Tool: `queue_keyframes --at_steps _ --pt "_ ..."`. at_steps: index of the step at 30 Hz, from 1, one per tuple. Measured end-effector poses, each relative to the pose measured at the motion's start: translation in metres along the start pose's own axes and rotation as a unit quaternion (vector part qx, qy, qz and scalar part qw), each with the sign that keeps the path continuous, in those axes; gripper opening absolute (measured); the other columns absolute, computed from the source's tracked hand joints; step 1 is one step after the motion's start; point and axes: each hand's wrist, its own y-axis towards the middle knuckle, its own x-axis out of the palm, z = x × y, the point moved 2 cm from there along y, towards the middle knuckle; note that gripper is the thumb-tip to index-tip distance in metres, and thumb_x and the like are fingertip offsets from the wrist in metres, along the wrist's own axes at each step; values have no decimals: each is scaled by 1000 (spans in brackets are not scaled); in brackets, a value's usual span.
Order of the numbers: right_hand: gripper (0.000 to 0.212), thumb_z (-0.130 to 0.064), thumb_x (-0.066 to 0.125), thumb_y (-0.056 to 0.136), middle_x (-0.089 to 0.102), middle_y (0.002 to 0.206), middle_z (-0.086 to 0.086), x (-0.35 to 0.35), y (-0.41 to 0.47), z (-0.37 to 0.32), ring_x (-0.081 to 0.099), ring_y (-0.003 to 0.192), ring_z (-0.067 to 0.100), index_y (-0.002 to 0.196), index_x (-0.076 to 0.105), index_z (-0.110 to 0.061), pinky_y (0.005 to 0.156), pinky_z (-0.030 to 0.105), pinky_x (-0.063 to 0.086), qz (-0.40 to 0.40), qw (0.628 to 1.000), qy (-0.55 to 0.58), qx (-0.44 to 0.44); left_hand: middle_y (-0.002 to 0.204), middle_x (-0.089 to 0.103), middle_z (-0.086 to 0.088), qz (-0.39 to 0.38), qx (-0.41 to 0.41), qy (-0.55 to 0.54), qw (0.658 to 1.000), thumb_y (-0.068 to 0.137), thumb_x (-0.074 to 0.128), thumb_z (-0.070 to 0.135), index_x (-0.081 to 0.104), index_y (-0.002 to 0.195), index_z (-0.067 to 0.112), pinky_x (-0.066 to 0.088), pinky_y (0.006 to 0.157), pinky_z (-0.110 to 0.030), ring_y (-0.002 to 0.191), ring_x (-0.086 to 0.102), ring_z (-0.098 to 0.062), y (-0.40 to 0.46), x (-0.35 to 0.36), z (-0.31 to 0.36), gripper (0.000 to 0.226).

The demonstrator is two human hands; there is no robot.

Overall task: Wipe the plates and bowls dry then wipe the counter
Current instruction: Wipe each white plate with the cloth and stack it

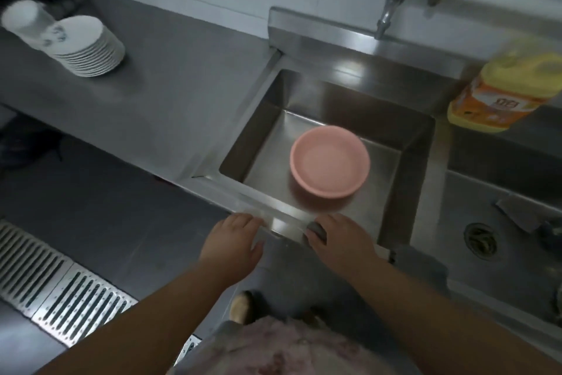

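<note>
Resting inside the sink (407, 143), the pink bowl (330, 161) sits beyond the relaxed left hand (234, 239) and the right hand (340, 242), which grips a grey cloth (316, 230).

Only print I can spot is on the yellow detergent bottle (498, 92) at the sink's right edge: orange label w/ a white patch and red characters, too blurred to read. No other text or nos. legible.
</note>
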Motion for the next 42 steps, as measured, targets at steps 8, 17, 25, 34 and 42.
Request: queue_keyframes --at_steps 8,17,25,34,42 --pt "40 -60 46 91 60 83 -4 13 51 -95 60 81 21 81 58 -23 64 38 48 -21 995 -4 -97 142 55 6 10 -125 -9 992 94 48 51 47 147 32 42 107 -37 132 50 -22 -43 -20 -87 56" --pt "34 -60 48 99 54 84 -7 41 124 -250 52 74 13 86 52 -28 66 32 45 -76 977 -63 -187 137 58 4 64 -204 -44 976 92 47 55 48 144 31 47 101 -40 127 53 -24 -78 -61 -223 57" --pt "42 -65 41 95 55 77 -7 102 203 -398 54 69 10 83 56 -27 67 37 54 -101 965 -55 -235 134 58 6 89 -255 -50 962 92 47 56 47 143 33 46 98 -38 125 53 -22 -114 -102 -380 55" --pt "31 -61 50 100 55 79 -11 135 275 -514 52 71 4 85 52 -33 65 25 43 -120 964 -63 -230 137 57 8 88 -263 -54 959 91 45 62 42 146 37 47 101 -39 128 52 -20 -124 -139 -503 61" --pt "31 -49 56 101 56 73 -12 149 356 -561 54 68 2 74 47 -37 62 21 38 -118 969 9 -216 147 51 7 77 -259 -56 961 93 44 63 36 150 37 43 108 -41 135 46 -20 -77 -171 -581 63"
